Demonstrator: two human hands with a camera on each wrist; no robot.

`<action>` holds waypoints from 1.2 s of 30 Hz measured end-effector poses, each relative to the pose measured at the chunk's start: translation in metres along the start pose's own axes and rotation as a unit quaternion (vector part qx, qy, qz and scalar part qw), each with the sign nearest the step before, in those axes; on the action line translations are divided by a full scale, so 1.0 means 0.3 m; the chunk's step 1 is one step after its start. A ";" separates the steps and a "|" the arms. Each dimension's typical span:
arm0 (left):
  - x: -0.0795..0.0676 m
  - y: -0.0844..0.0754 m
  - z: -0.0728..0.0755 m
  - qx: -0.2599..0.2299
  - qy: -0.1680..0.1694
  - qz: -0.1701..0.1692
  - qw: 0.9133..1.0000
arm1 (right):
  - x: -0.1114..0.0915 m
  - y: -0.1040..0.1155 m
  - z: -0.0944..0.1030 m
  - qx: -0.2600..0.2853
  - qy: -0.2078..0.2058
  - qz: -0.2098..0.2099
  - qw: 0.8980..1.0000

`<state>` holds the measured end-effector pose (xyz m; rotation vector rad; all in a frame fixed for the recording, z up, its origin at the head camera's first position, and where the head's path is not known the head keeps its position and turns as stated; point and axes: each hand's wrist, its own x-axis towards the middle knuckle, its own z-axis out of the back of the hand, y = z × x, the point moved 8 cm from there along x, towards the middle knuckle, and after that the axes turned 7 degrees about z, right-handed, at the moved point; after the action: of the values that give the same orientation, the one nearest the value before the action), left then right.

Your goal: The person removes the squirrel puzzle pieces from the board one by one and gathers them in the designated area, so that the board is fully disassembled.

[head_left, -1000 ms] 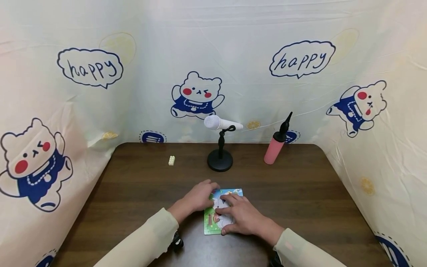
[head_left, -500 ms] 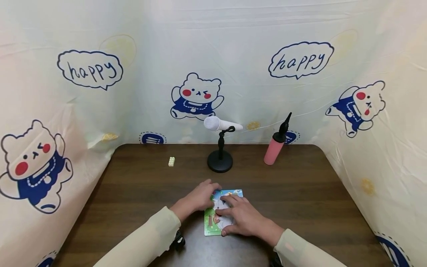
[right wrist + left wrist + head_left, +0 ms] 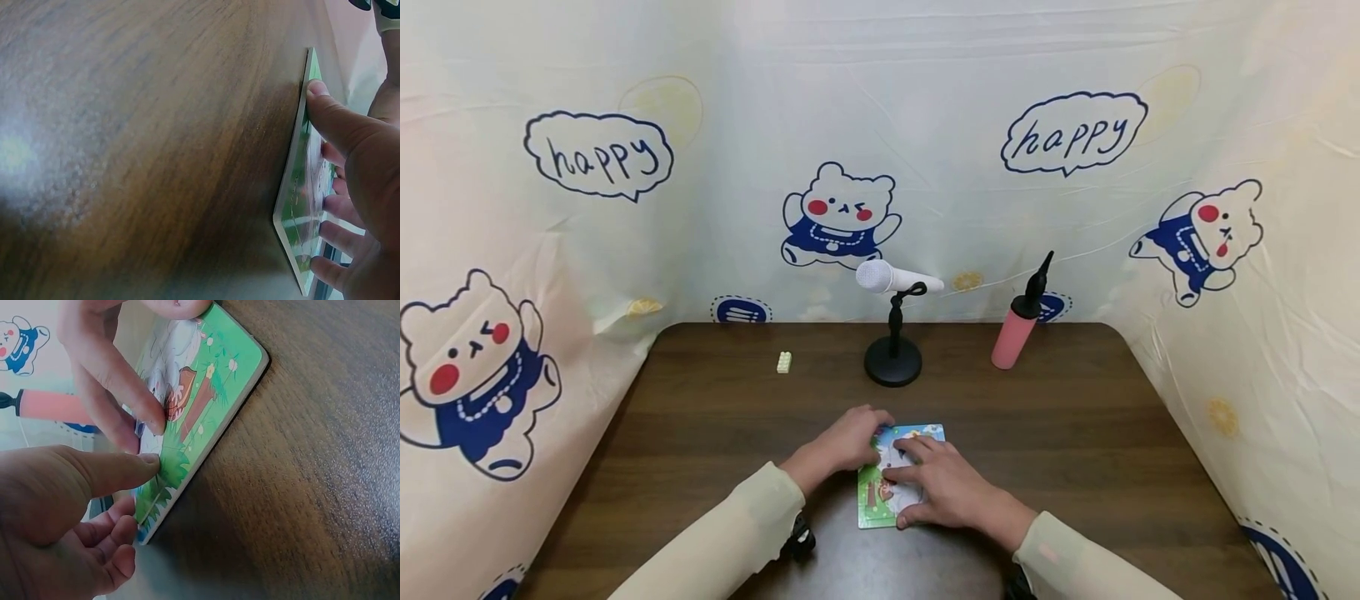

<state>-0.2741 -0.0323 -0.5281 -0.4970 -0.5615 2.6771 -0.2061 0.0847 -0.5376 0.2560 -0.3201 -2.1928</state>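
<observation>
A thin jigsaw puzzle board, printed with a white rabbit on green and blue, lies flat on the table. Fine seams cross its picture in the left wrist view. My left hand holds its left side near the far corner, the thumb on the picture and the curled fingers at the edge. Spread over the right half of the board, my right hand rests its fingertips on the picture. Its thumb touches close to the near edge. The right hand covers part of the picture.
Farther back on the brown table stands a white microphone on a black stand. A pale toy brick lies left of it, and a pink hand pump stands to the right. Printed cloth hangs around the table.
</observation>
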 end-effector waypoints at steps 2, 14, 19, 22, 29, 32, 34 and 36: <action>0.002 0.003 0.001 0.002 -0.001 0.000 1.000 | 0.001 0.002 0.002 0.000 0.001 0.001 1.000; 0.025 0.018 -0.006 -0.024 0.014 0.011 1.000 | -0.003 0.006 0.007 -0.013 0.012 0.000 1.000; 0.028 0.023 -0.005 -0.017 0.010 0.012 1.000 | -0.001 0.004 0.002 -0.017 0.016 -0.003 1.000; 0.022 0.023 -0.002 -0.020 0.004 0.010 1.000 | 0.000 0.003 0.001 -0.017 0.018 -0.005 1.000; 0.002 0.023 0.015 -0.041 -0.011 0.002 0.999 | 0.005 0.001 0.000 -0.017 0.023 -0.009 1.000; -0.002 0.025 0.023 -0.054 -0.017 -0.006 0.998 | 0.005 0.003 0.003 -0.020 0.022 -0.008 1.000; -0.004 0.032 0.027 -0.066 -0.021 -0.004 0.998 | 0.004 0.004 0.003 -0.022 0.022 -0.007 0.999; -0.007 0.042 0.029 -0.079 -0.024 0.002 0.997 | 0.003 0.006 0.005 -0.022 0.022 -0.005 0.999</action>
<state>-0.2792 -0.0466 -0.5257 -0.4774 -0.7929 2.6668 -0.2056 0.0832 -0.5358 0.2821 -0.2451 -2.1990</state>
